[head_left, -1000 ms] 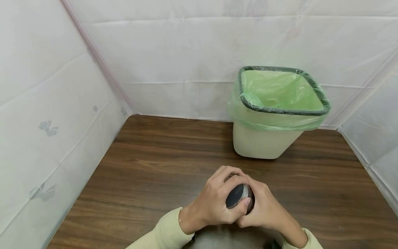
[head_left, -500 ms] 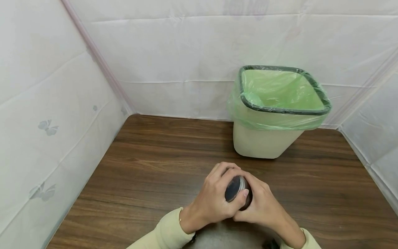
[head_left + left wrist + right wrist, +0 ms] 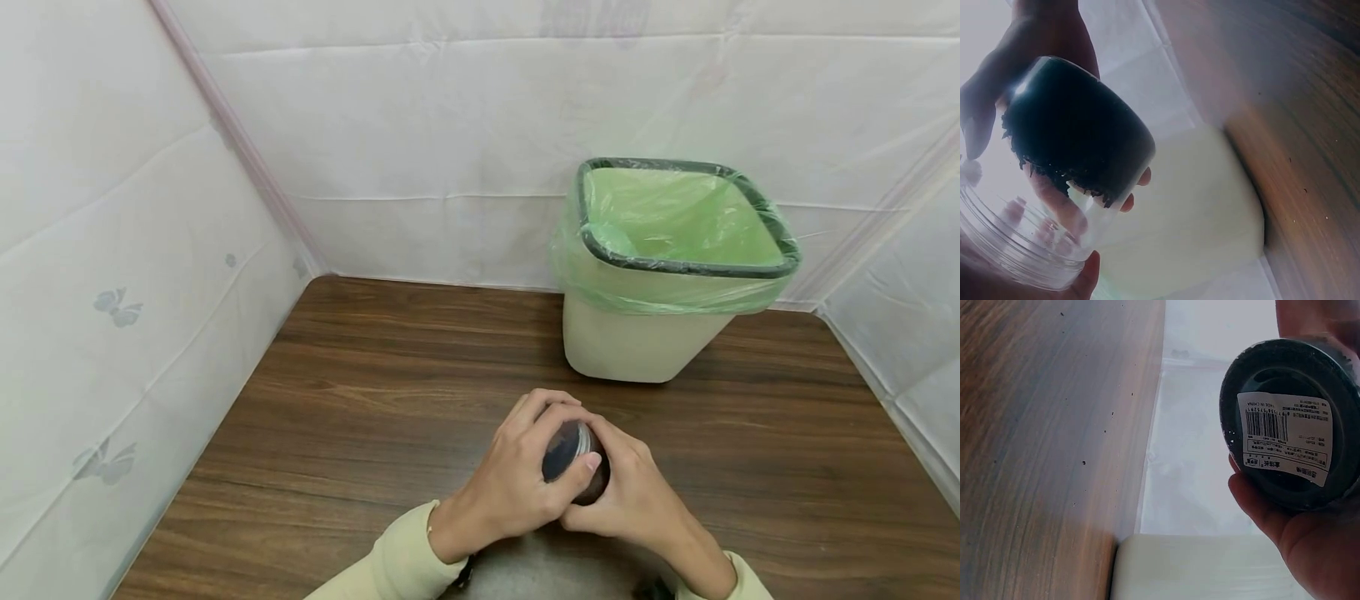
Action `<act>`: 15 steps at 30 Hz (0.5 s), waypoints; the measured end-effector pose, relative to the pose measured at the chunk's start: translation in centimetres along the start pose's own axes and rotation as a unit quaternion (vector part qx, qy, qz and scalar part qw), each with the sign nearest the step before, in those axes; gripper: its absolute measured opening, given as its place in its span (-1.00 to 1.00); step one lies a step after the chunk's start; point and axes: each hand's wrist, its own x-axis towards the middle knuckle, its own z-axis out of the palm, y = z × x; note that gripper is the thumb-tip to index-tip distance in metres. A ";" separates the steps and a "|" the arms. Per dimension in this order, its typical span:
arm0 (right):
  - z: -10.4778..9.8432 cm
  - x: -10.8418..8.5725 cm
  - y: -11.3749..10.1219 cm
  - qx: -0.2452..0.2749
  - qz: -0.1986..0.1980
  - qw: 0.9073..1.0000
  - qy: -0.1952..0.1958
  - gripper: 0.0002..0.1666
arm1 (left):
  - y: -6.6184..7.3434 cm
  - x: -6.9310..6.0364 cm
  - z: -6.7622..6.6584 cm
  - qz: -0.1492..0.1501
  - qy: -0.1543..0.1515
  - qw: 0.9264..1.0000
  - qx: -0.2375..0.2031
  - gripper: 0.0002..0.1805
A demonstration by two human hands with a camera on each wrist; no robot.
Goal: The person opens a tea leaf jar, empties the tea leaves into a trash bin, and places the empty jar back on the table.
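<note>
Both hands hold a clear jar tilted above the table in the head view. My left hand grips the lid end, its thumb and fingers curled round the rim. The jar's body is gripped by my right hand. Dark, flaky, leaf-like contents are packed toward the base in the left wrist view, and the part near the threaded end is see-through. A white barcode label shows on the base in the right wrist view. Whether the lid is loose, I cannot tell.
A cream bin with a dark rim and green plastic liner stands at the back right of the wood-grain table. White sheeting walls in the back and sides. Small dark specks dot the surface in the right wrist view.
Over the last second both hands and the jar have shifted slightly up and away from the body in the head view. The grip looks much the same, and the bin has stayed put.
</note>
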 end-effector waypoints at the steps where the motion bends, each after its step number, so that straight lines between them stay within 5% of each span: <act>1: 0.0 0.0 0.0 0.000 0.000 1.000 0.000 0.00 | 0.0 0.0 0.0 -0.003 -0.002 1.000 -0.002 -0.66; 10: -0.1 -0.1 -0.1 0.004 0.005 1.000 -0.007 0.02 | 0.3 0.0 -0.4 -0.023 -0.012 0.999 -0.019 -0.63; 15: -0.2 -0.1 -0.1 0.002 0.011 1.000 -0.009 0.04 | 0.3 0.3 -0.8 -0.005 -0.012 1.000 -0.008 -0.57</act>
